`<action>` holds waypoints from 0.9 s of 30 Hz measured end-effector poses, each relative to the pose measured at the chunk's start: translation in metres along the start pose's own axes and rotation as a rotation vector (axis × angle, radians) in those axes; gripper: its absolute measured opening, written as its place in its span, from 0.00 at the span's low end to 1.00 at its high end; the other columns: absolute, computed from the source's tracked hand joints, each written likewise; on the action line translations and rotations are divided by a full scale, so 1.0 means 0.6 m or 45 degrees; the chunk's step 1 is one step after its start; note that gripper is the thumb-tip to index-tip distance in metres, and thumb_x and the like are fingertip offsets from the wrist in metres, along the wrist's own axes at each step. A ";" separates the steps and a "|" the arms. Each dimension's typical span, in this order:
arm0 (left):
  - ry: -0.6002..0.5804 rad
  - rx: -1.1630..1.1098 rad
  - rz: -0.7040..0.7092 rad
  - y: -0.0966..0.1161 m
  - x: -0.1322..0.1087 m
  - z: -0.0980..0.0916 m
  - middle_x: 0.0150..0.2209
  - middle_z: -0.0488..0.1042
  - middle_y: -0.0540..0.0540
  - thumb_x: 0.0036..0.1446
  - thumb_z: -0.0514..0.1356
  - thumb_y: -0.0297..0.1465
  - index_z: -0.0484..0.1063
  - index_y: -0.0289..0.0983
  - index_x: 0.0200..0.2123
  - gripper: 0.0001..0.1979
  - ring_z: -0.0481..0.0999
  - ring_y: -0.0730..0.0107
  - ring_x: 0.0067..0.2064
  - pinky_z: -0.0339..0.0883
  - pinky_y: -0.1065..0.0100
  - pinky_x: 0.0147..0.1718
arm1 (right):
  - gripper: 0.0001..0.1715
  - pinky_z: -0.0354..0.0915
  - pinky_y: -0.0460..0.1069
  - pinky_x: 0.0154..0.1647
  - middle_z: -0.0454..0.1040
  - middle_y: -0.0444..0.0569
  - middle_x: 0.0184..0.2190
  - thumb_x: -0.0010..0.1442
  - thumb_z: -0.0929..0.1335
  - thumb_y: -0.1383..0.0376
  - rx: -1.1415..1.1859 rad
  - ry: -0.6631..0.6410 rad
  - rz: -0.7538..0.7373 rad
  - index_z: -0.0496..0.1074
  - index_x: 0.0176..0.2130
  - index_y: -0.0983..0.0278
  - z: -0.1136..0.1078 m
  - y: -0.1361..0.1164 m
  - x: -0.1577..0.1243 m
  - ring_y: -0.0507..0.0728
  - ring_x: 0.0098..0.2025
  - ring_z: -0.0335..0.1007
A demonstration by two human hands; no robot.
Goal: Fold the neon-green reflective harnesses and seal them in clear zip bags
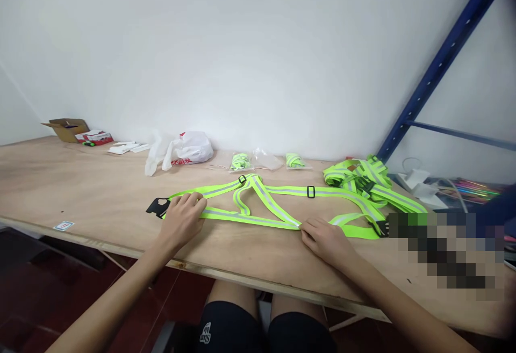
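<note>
The reflective harness (pixel 274 203) lay spread on the table (pixel 250 256), pinched by the left hand (pixel 183 218) beside a black buckle (pixel 157 207) and by the right hand (pixel 327 239) at a lower junction. Behind, clear packets (pixel 241 163) held lime straps (pixel 294 160); both forearms (pixel 133 280) angled inward.

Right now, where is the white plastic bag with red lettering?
In the head view, the plastic bag lies left of centre near the wall, beyond the left hand.
</note>
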State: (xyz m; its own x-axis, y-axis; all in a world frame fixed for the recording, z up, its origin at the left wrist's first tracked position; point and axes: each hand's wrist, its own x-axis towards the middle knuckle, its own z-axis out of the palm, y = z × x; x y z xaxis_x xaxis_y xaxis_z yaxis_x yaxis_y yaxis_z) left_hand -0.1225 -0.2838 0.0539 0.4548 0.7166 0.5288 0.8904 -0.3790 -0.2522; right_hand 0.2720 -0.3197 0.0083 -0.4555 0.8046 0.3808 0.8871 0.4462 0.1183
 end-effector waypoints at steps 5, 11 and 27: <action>0.128 0.025 0.014 -0.024 -0.022 -0.006 0.48 0.78 0.40 0.51 0.55 0.19 0.73 0.38 0.40 0.15 0.75 0.50 0.48 0.61 0.56 0.45 | 0.13 0.61 0.49 0.36 0.77 0.49 0.31 0.64 0.62 0.71 0.041 -0.025 0.035 0.73 0.32 0.62 -0.014 -0.016 -0.011 0.56 0.36 0.72; 0.283 0.042 -0.127 -0.064 -0.038 -0.016 0.50 0.78 0.39 0.55 0.57 0.26 0.73 0.39 0.46 0.15 0.76 0.49 0.47 0.60 0.55 0.47 | 0.12 0.60 0.48 0.36 0.78 0.49 0.32 0.64 0.63 0.71 0.008 -0.085 0.127 0.75 0.35 0.63 -0.029 -0.039 -0.014 0.56 0.37 0.73; -0.088 -0.346 -0.763 -0.072 -0.116 -0.043 0.33 0.79 0.44 0.63 0.50 0.42 0.72 0.41 0.38 0.15 0.77 0.59 0.34 0.59 0.67 0.29 | 0.13 0.58 0.48 0.30 0.77 0.50 0.35 0.65 0.62 0.68 -0.113 -0.082 0.314 0.76 0.35 0.63 -0.014 -0.002 -0.044 0.58 0.39 0.73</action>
State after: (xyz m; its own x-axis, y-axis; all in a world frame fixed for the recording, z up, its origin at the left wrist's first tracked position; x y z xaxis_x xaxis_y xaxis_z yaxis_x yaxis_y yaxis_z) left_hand -0.1930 -0.3321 0.0488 -0.1095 0.8819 0.4586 0.9572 -0.0309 0.2879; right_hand 0.2836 -0.3445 0.0058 -0.2263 0.9094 0.3490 0.9736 0.1999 0.1102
